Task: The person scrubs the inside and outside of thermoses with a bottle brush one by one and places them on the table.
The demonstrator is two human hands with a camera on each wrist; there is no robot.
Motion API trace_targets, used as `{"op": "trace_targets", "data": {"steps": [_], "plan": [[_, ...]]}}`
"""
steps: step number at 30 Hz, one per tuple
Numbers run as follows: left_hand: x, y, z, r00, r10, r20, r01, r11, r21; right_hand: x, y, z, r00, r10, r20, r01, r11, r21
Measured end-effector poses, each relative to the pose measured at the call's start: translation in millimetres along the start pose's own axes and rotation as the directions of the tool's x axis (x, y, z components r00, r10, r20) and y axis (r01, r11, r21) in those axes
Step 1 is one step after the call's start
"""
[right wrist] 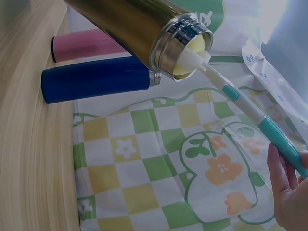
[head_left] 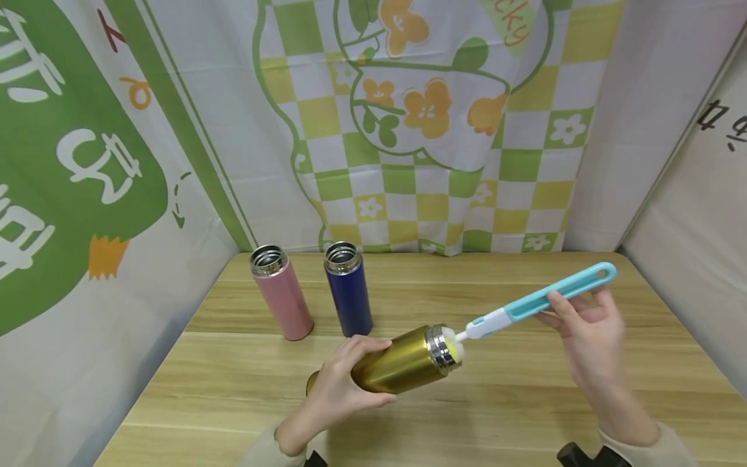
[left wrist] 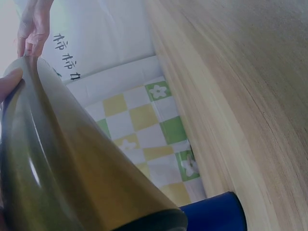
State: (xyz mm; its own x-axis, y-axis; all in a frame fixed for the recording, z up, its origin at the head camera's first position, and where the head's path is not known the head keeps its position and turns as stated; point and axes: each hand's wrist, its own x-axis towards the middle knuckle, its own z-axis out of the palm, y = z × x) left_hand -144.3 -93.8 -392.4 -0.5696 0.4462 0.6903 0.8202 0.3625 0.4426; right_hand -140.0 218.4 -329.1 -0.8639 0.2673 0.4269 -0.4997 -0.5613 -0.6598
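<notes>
A gold thermos bottle (head_left: 403, 363) is tilted above the table, its steel mouth facing right. My left hand (head_left: 344, 376) grips it around the lower body, thumb on the near side. In the bottle's mouth sits the yellow and white sponge head (head_left: 453, 345) of a bottle brush (head_left: 543, 299); how deep it reaches inside is hidden. The brush has a turquoise handle with a white neck. My right hand (head_left: 589, 327) pinches that handle between thumb and fingers. The right wrist view also shows the sponge (right wrist: 192, 57) at the rim.
Behind the gold bottle, a pink bottle (head_left: 283, 295) and a dark blue bottle (head_left: 349, 292) stand upright without lids on the wooden table (head_left: 233, 395). Printed cloth (head_left: 432, 214) hangs along the table's back edge, with further cloth walls on both sides.
</notes>
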Motion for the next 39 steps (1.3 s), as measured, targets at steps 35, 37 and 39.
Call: {"op": "trace_targets", "data": {"steps": [35,37,39], "plan": [[3.8,5.6,6.8,1.000,0.015,-0.002,-0.015,0.999,-0.028,-10,137,-125.8,0.982,0.112,0.150,-0.073,0.968,-0.242],[2.9,5.3,6.5,1.000,0.013,0.000,-0.013,1.000,-0.023,-10,120,-107.6,0.986,0.094,0.137,-0.060,0.970,-0.237],[1.5,5.4,5.7,1.000,0.005,0.004,-0.005,1.000,-0.018,-12,93,-76.7,0.989,0.078,0.123,-0.051,0.977,-0.209]]}}
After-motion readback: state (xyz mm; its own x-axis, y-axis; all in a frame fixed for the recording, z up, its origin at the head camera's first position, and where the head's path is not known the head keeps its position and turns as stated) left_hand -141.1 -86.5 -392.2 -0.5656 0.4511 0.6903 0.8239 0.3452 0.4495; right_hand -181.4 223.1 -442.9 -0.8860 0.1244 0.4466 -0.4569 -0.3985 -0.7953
